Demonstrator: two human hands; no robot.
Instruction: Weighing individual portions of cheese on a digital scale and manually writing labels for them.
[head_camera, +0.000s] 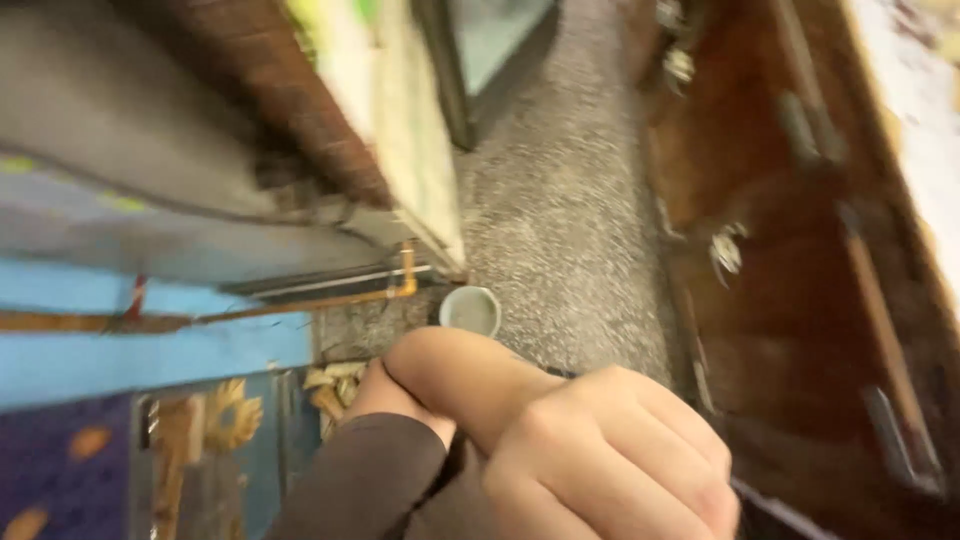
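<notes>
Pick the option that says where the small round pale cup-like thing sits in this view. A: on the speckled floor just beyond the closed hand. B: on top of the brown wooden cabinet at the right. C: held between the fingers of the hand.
A: the small round cup rests on the speckled floor, just beyond the closed hand, not gripped by it.

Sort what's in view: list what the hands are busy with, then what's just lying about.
In hand: closed hand, nothing visibly held; brown sleeve; small round cup on the floor, nearest the hand.

Lying about: speckled floor; wooden cabinet; orange pipe; blue panel.
</notes>
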